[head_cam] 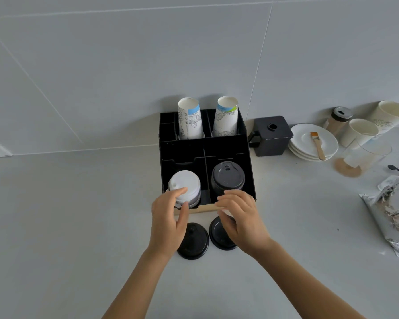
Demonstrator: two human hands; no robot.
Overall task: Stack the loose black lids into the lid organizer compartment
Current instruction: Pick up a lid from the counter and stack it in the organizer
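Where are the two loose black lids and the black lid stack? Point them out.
left loose lid (195, 241), head view, centre of its top.
right loose lid (218, 236), head view, exposed left part.
black lid stack (227, 176), head view, top lid.

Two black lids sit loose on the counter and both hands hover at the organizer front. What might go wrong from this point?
1. The left hand is right by the tall white lid stack; a nudge might topple it.
2. The right hand covers part of one loose lid, so its grip may be awkward.
3. The black lid stack already rises above its compartment in the organizer; more lids may slide off.
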